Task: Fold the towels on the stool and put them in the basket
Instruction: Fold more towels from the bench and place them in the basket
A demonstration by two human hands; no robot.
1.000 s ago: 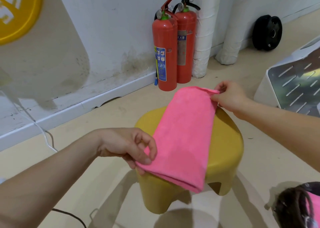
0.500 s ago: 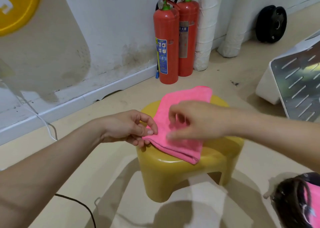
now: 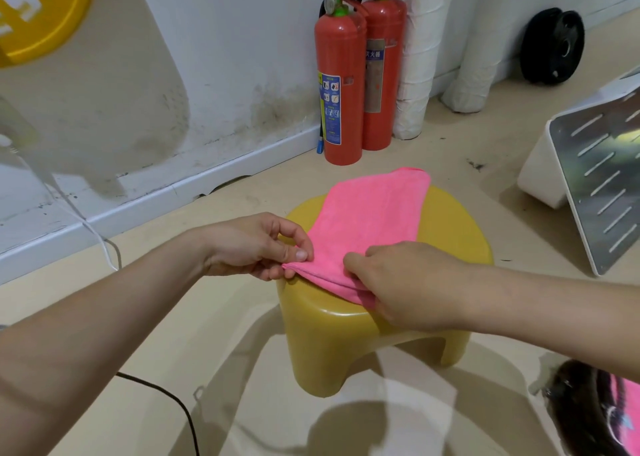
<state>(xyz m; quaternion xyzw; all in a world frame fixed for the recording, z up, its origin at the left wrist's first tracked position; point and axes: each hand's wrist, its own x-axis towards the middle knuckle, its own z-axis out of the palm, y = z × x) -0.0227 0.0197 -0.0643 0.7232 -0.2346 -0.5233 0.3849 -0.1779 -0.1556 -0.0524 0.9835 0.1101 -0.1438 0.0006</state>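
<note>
A: Where's the towel sitting?

B: The bright pink microfibre towel [image 3: 372,223] lies folded along its length across the top of the mustard-yellow moulded plastic stool [image 3: 377,320], centre of the frame. Its far end pokes just past the stool's back edge; its near end hangs slightly over the front rim.

A: And the hands?

B: The left hand [image 3: 258,248] has thumb and forefinger closed on the near left corner, pinching the layers together. I'd say that's to keep the edges lined up. The right hand [image 3: 401,282] rests on the near right part of the towel, fingers curled over the cloth. Whether it's actually gripping the corner or only pressing it down, I cannot tell; the fingertips are hidden.

A: Why work on the stool?

B: A flat top gives something to smooth the fold against.

A: The basket?

B: At the lower right corner there's a dark woven basket [image 3: 581,410] with something pink inside, probably another towel. This one isn't in it yet.
</note>
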